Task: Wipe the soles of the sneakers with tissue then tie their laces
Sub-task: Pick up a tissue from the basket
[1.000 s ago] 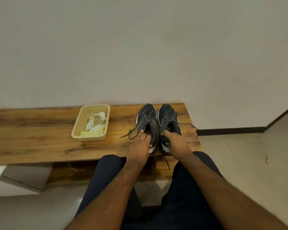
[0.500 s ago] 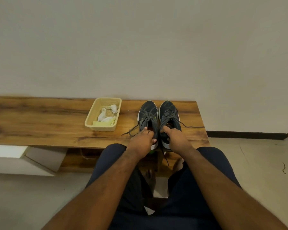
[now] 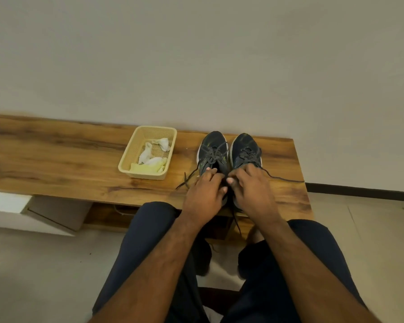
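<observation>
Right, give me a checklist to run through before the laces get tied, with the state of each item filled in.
1. Both sneakers upright, side by side on the bench: ok, left sneaker and right sneaker stand together, toes to the wall.
2. Laces untied and free: ok, one lace end trails right, another lies left.
3. Hands at the shoes: ok, left hand and right hand rest at the openings.
4. Lace gripped: cannot tell.
5. Used tissue put away: ok, tissues lie in the basket.
6. Soles clean: cannot tell, they face down.
</observation>
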